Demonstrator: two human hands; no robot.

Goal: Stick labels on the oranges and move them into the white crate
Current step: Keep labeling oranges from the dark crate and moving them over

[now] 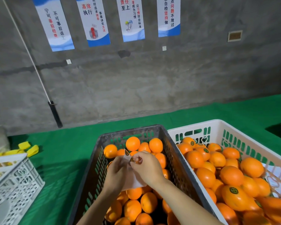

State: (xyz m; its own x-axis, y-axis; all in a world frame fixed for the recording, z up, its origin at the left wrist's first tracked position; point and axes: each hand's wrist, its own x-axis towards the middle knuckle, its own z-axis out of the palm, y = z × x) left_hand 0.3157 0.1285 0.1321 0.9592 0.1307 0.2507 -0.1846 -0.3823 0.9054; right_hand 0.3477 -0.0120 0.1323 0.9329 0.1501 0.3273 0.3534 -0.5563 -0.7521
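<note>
Green cloth (63,159) underneath; I see the left hand (116,174) gripping a half-hidden label sheet (135,181), right hand (148,169) pinching one label (132,159).

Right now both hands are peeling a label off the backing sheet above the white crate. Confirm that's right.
Not quite: the head view shows the left hand and right hand peeling the label off the backing sheet above the black crate, not the white crate.
</note>
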